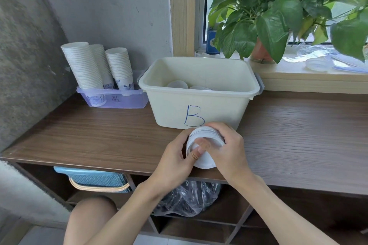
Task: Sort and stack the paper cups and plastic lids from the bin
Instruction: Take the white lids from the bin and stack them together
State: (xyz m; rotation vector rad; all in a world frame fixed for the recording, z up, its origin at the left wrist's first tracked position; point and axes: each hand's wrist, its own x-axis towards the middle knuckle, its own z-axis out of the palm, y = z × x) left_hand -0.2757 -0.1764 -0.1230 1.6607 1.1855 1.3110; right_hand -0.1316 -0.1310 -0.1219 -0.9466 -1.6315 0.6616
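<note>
Lids (pixel 204 136), a white stack tilted toward the camera, are at 6 o'clock from the bin (pixel 199 109) marked B, by the table's (pixel 99 135) front edge. The left hand (pixel 177 159) grips the stack from 9 o'clock, thumb across its face. The right hand (pixel 229 149) clasps it from 3 o'clock.

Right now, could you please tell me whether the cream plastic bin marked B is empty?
Not empty: two white round items show inside the cream plastic bin, above its near wall. Cups or lids: cannot tell.
</note>
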